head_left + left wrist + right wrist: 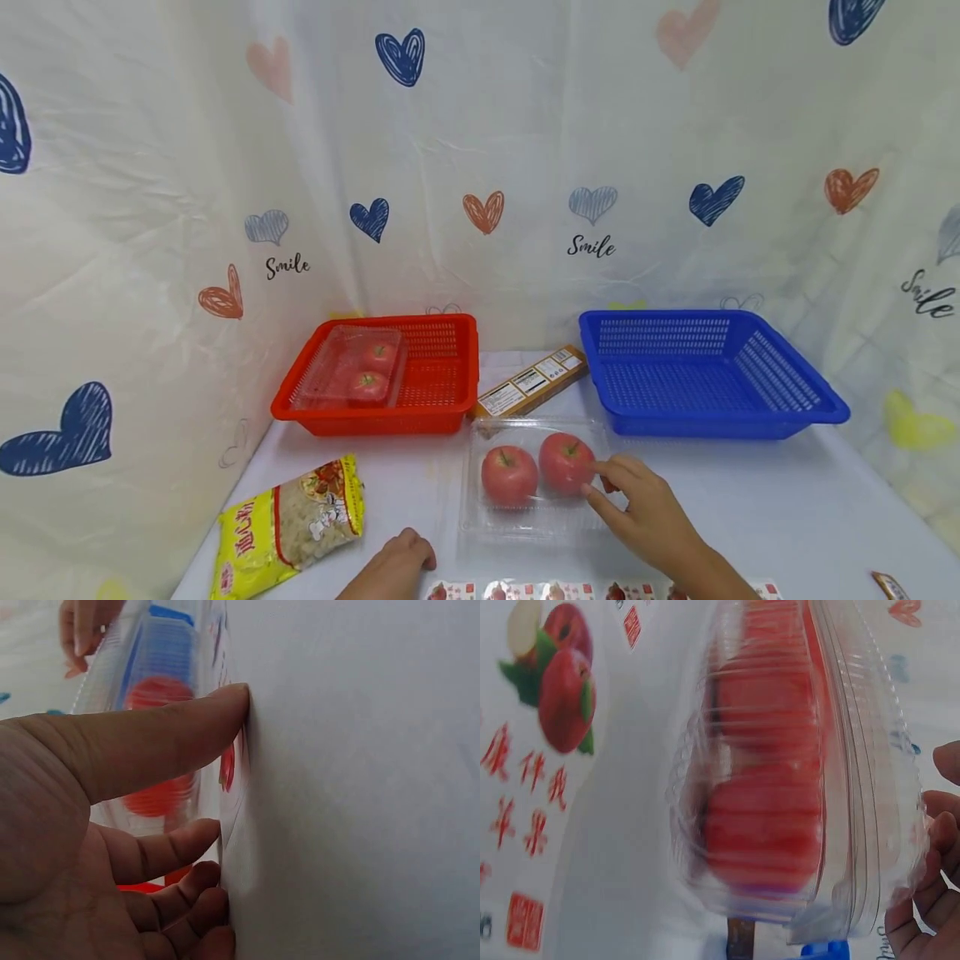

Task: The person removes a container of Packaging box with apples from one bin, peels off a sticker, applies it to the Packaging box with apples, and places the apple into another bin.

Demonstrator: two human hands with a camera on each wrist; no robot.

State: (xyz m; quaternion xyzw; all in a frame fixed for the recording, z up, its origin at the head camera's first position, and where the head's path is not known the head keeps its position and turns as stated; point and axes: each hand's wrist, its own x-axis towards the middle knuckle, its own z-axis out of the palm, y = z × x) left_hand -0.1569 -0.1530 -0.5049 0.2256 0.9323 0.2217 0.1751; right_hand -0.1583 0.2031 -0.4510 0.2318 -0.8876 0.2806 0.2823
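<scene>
A clear plastic clamshell box [486, 521] lies in the middle of the white table, with two red apples [509, 477] inside. Its lid looks down over them. At the box's right side, my right hand [645, 508] touches the lid with bent fingertips, as the right wrist view also shows near the lid edge [889, 847]. My left hand [397, 562] rests on the table left of the box, holding nothing; its thumb [172, 739] is stretched out and touches the surface. Along the front edge runs a row of apple-printed labels [510, 592].
A red basket [420, 423] at back left holds another clear box [330, 367] with apples. A blue basket [720, 421] stands back right. Between them lies a long carton [532, 382]. A yellow food packet [255, 525] lies left, a small brown item [889, 585] front right.
</scene>
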